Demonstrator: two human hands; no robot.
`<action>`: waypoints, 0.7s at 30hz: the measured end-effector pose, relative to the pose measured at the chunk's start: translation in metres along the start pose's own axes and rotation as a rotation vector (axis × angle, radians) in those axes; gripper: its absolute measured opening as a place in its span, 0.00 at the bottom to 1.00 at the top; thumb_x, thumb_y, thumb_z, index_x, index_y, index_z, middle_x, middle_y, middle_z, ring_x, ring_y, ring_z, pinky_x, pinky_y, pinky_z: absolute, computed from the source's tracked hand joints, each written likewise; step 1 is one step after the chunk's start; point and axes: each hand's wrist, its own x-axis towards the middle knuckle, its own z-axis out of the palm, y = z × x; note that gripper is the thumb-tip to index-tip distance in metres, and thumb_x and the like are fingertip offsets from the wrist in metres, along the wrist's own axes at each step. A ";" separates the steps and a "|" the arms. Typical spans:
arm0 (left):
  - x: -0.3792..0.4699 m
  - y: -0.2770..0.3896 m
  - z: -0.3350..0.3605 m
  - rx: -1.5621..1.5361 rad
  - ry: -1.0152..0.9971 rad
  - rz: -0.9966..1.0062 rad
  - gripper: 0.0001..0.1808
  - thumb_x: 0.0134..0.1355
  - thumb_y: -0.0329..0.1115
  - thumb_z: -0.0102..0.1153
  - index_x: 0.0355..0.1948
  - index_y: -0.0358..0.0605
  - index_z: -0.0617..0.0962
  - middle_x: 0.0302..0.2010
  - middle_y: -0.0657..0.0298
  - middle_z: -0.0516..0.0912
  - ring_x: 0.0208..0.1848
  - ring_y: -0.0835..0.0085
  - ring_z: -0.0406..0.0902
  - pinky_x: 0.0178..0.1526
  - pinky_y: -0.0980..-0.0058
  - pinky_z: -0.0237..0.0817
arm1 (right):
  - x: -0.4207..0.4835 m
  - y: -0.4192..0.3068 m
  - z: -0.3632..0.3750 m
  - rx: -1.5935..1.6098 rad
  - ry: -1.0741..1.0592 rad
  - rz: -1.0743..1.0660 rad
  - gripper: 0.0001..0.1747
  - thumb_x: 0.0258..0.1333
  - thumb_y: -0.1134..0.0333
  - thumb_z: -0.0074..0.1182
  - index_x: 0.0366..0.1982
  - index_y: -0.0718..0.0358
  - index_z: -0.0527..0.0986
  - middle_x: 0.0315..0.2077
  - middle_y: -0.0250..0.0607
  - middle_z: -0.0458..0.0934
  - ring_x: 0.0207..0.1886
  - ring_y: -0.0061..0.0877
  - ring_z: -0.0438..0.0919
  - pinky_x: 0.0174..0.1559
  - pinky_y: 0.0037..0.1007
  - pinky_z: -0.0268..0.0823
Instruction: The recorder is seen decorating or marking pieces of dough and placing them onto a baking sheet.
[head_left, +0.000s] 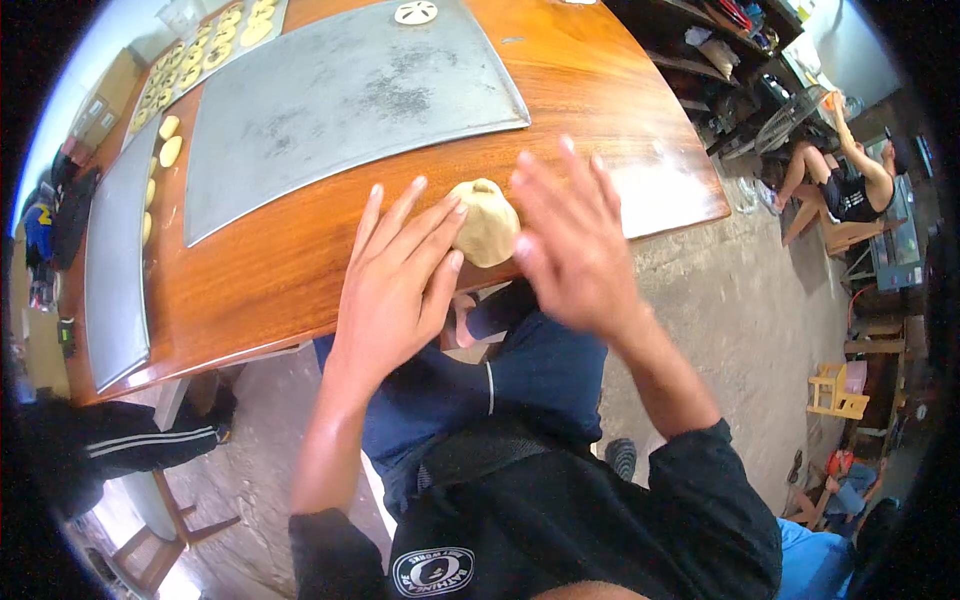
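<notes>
A flattened round of pale dough (486, 229) lies near the front edge of the glossy wooden table (262, 300), with a small raised nub at its far end. The fingertips of my left hand (397, 274) rest on its left rim, palm down and fingers spread. My right hand (581, 255) hovers or rests at the dough's right side, its fingers apart and slightly blurred; whether it touches the dough I cannot tell. Beyond both hands lies a large metal baking sheet (322, 105), carrying one dough disc with cut slits (415, 12) at its far edge.
A second metal sheet (116, 255) lies at left, beside several plain dough pieces (171, 150). Several slit dough discs (217, 56) fill a tray at the far left. To the right are a seated person (859, 184), a standing fan (791, 116) and a small wooden chair (836, 394).
</notes>
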 end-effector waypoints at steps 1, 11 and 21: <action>0.008 -0.002 0.003 -0.005 -0.032 0.024 0.23 0.70 0.29 0.55 0.65 0.39 0.82 0.70 0.55 0.80 0.79 0.48 0.65 0.83 0.45 0.45 | -0.010 -0.018 0.003 -0.001 -0.044 0.022 0.33 0.64 0.54 0.61 0.66 0.65 0.76 0.69 0.51 0.74 0.79 0.53 0.61 0.80 0.59 0.43; 0.037 -0.028 0.011 0.078 -0.285 0.186 0.29 0.68 0.29 0.53 0.71 0.39 0.76 0.74 0.51 0.74 0.82 0.45 0.56 0.85 0.47 0.42 | -0.029 -0.050 0.028 0.021 -0.078 0.125 0.39 0.62 0.46 0.62 0.64 0.69 0.76 0.69 0.53 0.74 0.77 0.53 0.64 0.77 0.63 0.44; 0.038 -0.030 0.011 -0.047 -0.320 0.094 0.33 0.67 0.28 0.50 0.75 0.39 0.71 0.77 0.48 0.69 0.84 0.45 0.53 0.85 0.48 0.41 | -0.028 -0.051 0.032 0.137 0.032 0.157 0.33 0.60 0.53 0.66 0.60 0.69 0.79 0.63 0.53 0.79 0.77 0.55 0.64 0.78 0.63 0.44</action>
